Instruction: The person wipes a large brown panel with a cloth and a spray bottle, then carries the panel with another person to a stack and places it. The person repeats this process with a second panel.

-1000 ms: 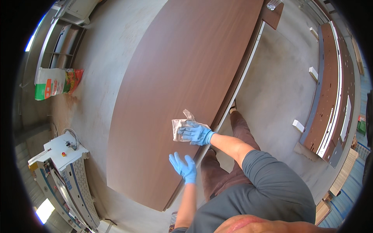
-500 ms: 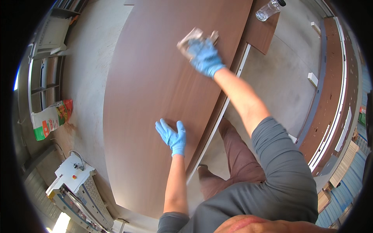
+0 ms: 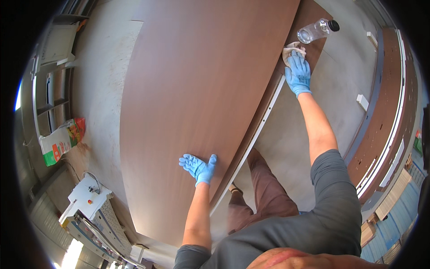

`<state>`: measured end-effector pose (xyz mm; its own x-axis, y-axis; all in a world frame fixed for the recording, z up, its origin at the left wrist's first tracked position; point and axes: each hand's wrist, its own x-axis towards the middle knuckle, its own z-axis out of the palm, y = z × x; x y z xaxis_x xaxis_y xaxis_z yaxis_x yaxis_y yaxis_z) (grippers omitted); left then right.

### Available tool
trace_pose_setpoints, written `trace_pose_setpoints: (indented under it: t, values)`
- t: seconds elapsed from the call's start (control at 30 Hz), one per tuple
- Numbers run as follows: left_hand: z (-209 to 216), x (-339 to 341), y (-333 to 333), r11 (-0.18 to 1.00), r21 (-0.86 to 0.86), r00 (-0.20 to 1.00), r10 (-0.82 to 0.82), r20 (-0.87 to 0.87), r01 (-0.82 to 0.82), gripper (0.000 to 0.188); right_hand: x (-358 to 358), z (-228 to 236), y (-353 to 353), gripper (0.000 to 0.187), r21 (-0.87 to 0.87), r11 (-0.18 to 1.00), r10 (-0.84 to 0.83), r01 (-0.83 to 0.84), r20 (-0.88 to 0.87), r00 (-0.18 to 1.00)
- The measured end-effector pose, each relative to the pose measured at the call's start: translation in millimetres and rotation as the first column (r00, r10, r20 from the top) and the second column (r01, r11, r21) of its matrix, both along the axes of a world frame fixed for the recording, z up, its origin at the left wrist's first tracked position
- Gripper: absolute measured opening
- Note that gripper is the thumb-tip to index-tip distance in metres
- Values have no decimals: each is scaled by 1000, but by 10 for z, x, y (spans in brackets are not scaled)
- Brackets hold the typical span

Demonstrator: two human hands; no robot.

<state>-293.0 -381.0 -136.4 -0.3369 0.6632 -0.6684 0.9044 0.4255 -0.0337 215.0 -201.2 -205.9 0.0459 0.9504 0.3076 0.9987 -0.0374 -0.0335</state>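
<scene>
"Shelving (image 3: pixel 58 97) at far left. What lies near it?"

"White, green and red sack (image 3: pixel 62 140), on the floor. Lower down, a white-topped machine (image 3: pixel 85 195) with a red knob."

"Next, rightward?"

"Large brown wood-grain panel (image 3: pixel 188 80), left edge curved, filling the centre. Left hand (image 3: pixel 198 169), blue-gloved, is over its lower part: fingers stretched side by side, thumb set well apart, nothing held. Whether the palm bears on the surface, cannot tell."

"Along the panel's right side?"

"White strip (image 3: pixel 266 114) with dark holes, running obliquely. Person's brown-trousered legs (image 3: pixel 273 188) just beyond."

"Right hand (image 3: pixel 298 74)?"

"Also blue-gloved, arm extended. Holds a crumpled pale cloth (image 3: pixel 293 47), fingers laid over it. Cloth sits near the top, at the large panel's right side, by a smaller brown board (image 3: pixel 319 48); its exact support is hidden."

"And the bottle (image 3: pixel 316 30)?"

"Clear, black-capped, over that board, just beyond the cloth. Standing or lying: cannot tell."

"Far right?"

"Small white blocks (image 3: pixel 363 102), then long brown boards (image 3: pixel 389 89) with dark holes and a pale strip running lengthwise."
</scene>
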Motion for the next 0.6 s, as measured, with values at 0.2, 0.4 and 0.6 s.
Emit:
trace_pose_setpoints:
  t: [0.2, 0.4, 0.6]
  values:
    - [44, -3, 1, 1000, 0, 1000, 7, 2, -7, 138, -162, 212, 101, 55, -186, 973, -129, 134, 41, 991]
    - [180, 62, 80, 999, -8, 999, 43, 8, -43, 137, -540, 736, -466, 51, 7, 995, -103, 103, -49, 993]
    - [447, -57, 3, 997, 0, 993, 71, 89, -72, 136, -1362, 872, -2700, 48, -264, 964, -84, 26, -212, 974]
